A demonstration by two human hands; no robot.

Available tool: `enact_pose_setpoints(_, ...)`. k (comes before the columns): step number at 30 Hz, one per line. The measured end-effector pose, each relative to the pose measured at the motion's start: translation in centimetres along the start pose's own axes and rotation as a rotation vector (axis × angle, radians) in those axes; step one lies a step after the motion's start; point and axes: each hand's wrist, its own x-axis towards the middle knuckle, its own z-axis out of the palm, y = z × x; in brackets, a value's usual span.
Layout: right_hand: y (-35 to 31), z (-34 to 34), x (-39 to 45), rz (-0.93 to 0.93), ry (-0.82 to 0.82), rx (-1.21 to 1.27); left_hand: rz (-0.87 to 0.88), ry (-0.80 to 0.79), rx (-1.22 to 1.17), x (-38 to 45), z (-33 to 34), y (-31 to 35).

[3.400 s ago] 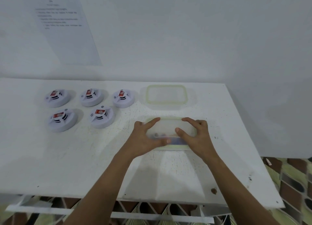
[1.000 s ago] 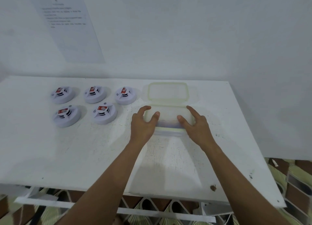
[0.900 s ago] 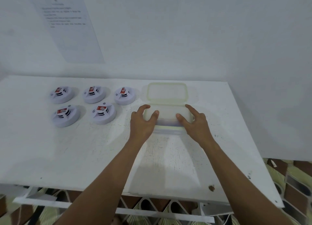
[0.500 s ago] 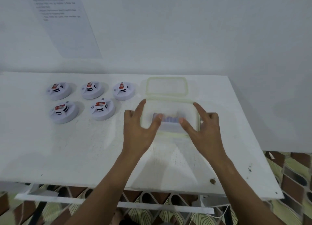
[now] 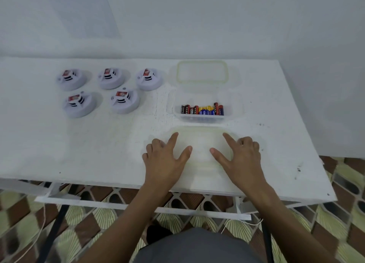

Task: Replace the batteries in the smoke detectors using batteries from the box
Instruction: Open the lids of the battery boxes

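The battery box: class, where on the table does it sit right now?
In the head view, the battery box sits right of centre on the table, between a lid behind and the lid under both hands.

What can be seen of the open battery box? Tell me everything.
The battery box is a small rectangular tub of clear, faintly cloudy plastic, standing upright and open on the white table. A row of batteries in red, black, blue and yellow lies inside along its near wall. An empty lidded container sits just behind it; its own lid lies in front, under the hands. Neither hand touches the box.
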Motion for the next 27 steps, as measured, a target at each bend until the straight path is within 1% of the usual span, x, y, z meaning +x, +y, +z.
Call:
enact_pose_setpoints(3,-0.2,0.7,0.3,0.014,0.001,-0.014,0.016,0.026,0.085,0.1,0.5,-0.1)
enact_pose_setpoints(6,-0.3,1.1,0.0,-0.027,0.021,0.014,0.041,0.009,0.079,0.1,0.7,-0.3)
enact_pose_setpoints(8,-0.2,1.0,-0.1,-0.024,-0.020,0.079,0.049,-0.014,0.009,0.2,0.2,-0.2)
enact_pose_setpoints(10,-0.2,0.2,0.0,-0.023,-0.030,0.184,0.073,0.013,-0.098,0.6,-1.0,0.2)
enact_pose_setpoints(13,-1.1,-2.4,1.1,-0.064,0.053,0.320,0.142,0.083,-0.247,2.6,-3.4,1.5)
enact_pose_setpoints(16,-2.5,-5.4,4.3,-0.128,0.138,0.377,0.206,0.112,-0.321,6.3,-5.5,3.8)
enact_pose_setpoints(18,-3.4,-6.8,7.3,-0.166,0.149,0.377,0.236,0.127,-0.333,9.4,-6.3,5.6)
enact_pose_setpoints(22,-4.5,-7.9,13.5,-0.213,0.083,0.326,0.256,0.092,-0.299,15.3,-6.7,8.8)
enact_pose_setpoints(27,-4.6,-7.3,18.9,-0.183,-0.002,0.273,0.229,0.015,-0.239,20.2,-6.1,9.6)
